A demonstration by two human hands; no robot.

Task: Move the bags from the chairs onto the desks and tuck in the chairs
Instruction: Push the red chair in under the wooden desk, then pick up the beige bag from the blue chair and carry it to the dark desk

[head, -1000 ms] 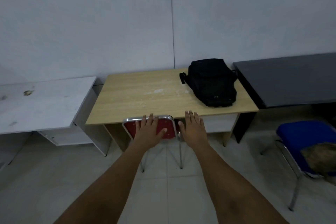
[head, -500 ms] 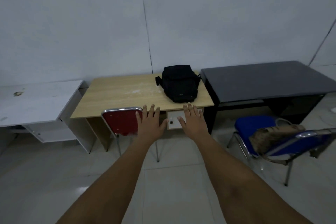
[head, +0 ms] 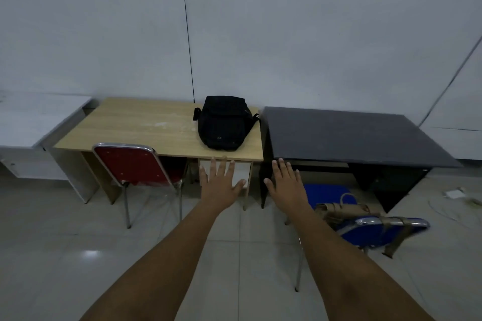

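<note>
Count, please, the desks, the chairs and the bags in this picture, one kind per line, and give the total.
Desks: 3: white desk, wooden desk, black desk
Chairs: 2: red chair, blue chair
Bags: 2: black bag on the wooden desk, tan bag on the blue chair
Total: 7
</note>
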